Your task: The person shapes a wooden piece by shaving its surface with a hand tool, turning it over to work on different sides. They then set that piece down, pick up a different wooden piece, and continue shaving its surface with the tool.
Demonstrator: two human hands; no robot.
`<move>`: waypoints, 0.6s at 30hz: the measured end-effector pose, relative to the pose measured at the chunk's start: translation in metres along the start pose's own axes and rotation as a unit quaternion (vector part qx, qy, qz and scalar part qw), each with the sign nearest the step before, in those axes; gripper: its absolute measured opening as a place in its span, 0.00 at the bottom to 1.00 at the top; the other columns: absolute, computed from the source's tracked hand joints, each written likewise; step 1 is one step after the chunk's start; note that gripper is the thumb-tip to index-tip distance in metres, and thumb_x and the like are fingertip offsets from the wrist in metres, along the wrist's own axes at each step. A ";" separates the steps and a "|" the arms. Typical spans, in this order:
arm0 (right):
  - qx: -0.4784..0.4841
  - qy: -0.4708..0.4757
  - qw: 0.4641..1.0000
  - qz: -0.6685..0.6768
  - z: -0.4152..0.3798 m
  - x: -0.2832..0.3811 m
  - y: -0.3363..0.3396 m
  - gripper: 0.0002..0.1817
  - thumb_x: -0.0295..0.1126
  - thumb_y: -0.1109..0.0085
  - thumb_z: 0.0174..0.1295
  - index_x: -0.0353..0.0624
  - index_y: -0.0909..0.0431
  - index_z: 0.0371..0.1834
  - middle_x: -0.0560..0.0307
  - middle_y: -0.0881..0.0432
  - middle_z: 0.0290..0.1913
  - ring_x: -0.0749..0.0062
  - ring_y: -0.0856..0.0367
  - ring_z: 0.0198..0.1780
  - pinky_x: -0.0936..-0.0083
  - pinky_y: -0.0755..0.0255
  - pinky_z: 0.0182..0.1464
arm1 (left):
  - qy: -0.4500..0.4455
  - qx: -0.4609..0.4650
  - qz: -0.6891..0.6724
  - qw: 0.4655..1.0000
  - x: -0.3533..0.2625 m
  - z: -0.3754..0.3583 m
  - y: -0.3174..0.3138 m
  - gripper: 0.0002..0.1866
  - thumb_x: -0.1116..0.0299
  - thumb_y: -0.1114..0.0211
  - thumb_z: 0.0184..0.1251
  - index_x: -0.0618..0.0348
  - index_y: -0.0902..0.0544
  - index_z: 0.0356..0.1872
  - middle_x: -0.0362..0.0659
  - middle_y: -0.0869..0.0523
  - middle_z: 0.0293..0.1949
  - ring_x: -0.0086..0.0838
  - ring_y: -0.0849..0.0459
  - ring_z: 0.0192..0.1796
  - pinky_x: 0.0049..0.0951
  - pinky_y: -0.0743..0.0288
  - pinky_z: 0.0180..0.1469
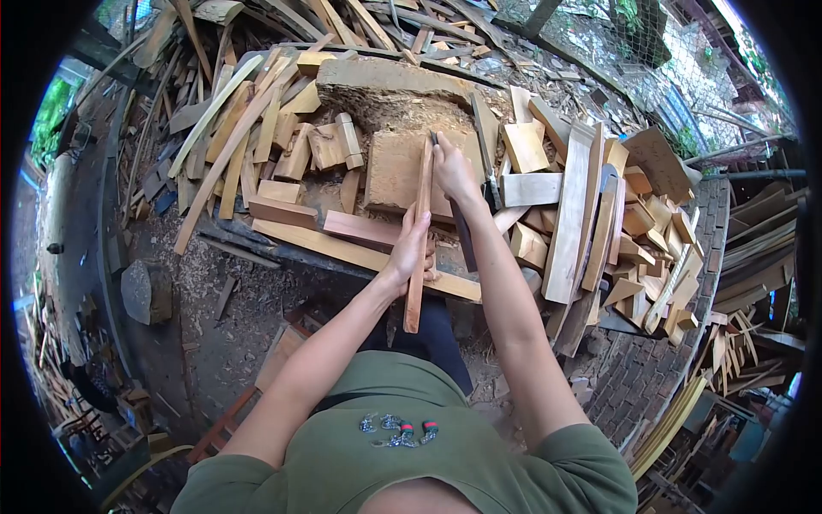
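My left hand (411, 250) is closed around a long, narrow wooden strip (425, 184). The strip points away from me, its far end over a thick wooden block (394, 171) and its near end above my lap. My right hand (455, 171) is closed beside the far part of the strip, on a dark, long, flat tool (464, 236). A small dark tip of it shows past my fingers, and the rest runs back under my wrist. Its exact kind is partly hidden by my hand and forearm. Below the block lies a reddish wood piece (360, 228).
A rough, hollowed log (394, 81) stands behind the block. Cut offcuts (295, 154) crowd the left, and boards (567, 223) with a pile of small wedges (655, 265) fill the right. A long plank (342, 250) lies along the near edge. A stump (146, 291) stands at left.
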State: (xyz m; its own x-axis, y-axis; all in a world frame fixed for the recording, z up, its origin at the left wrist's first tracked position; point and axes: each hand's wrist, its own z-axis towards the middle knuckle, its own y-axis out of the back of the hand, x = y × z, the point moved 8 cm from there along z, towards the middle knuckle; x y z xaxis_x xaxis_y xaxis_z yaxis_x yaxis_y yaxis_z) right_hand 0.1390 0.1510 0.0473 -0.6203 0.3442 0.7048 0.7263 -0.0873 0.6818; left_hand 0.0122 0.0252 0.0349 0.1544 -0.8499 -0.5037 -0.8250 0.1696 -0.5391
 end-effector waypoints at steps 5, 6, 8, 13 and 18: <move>0.021 -0.004 1.000 -0.019 -0.049 0.022 0.005 0.25 0.41 0.60 0.71 0.44 0.35 0.68 0.26 0.22 0.45 0.33 0.24 0.50 0.50 0.30 0.52 | -0.002 -0.001 -0.004 1.000 -0.005 0.000 0.001 0.29 0.42 0.54 0.73 0.27 0.50 0.71 0.35 0.39 0.22 0.19 0.43 0.15 0.21 0.40 0.15; 0.029 -0.013 0.999 -0.012 -0.053 0.020 0.005 0.24 0.40 0.60 0.71 0.44 0.35 0.68 0.26 0.22 0.45 0.33 0.24 0.50 0.49 0.31 0.52 | 0.003 -0.002 -0.004 1.000 -0.003 -0.001 0.001 0.29 0.42 0.54 0.73 0.27 0.50 0.70 0.35 0.39 0.22 0.19 0.43 0.15 0.20 0.40 0.16; 0.027 -0.006 1.000 0.000 -0.051 0.020 0.003 0.24 0.41 0.60 0.71 0.44 0.35 0.68 0.27 0.22 0.44 0.33 0.24 0.50 0.49 0.31 0.52 | 0.034 0.009 -0.027 0.999 0.003 0.004 0.004 0.28 0.41 0.55 0.73 0.26 0.50 0.70 0.34 0.39 0.22 0.19 0.43 0.15 0.20 0.41 0.16; -0.005 0.029 0.999 -0.044 -0.060 0.022 0.000 0.24 0.38 0.60 0.71 0.41 0.37 0.68 0.31 0.19 0.39 0.34 0.21 0.43 0.46 0.30 0.48 | 0.021 -0.018 -0.028 0.999 0.007 0.007 0.004 0.26 0.34 0.53 0.67 0.48 0.32 0.31 0.32 0.37 0.18 0.19 0.37 0.15 0.19 0.44 0.15; -0.031 0.031 0.998 -0.051 -0.034 0.020 0.004 0.22 0.38 0.61 0.72 0.42 0.35 0.65 0.31 0.19 0.38 0.33 0.21 0.44 0.44 0.30 0.49 | 0.022 -0.016 0.009 1.000 0.007 0.008 0.006 0.31 0.41 0.55 0.72 0.26 0.54 0.72 0.37 0.37 0.26 0.20 0.41 0.17 0.22 0.37 0.17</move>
State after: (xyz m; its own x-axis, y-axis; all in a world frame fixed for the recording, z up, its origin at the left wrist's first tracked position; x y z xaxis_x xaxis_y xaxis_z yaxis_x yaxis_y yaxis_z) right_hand 0.1193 0.1261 0.0710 -0.7088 0.2959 0.6404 0.6400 -0.1121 0.7601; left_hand 0.0123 0.0243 0.0229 0.1167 -0.8681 -0.4825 -0.8449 0.1686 -0.5077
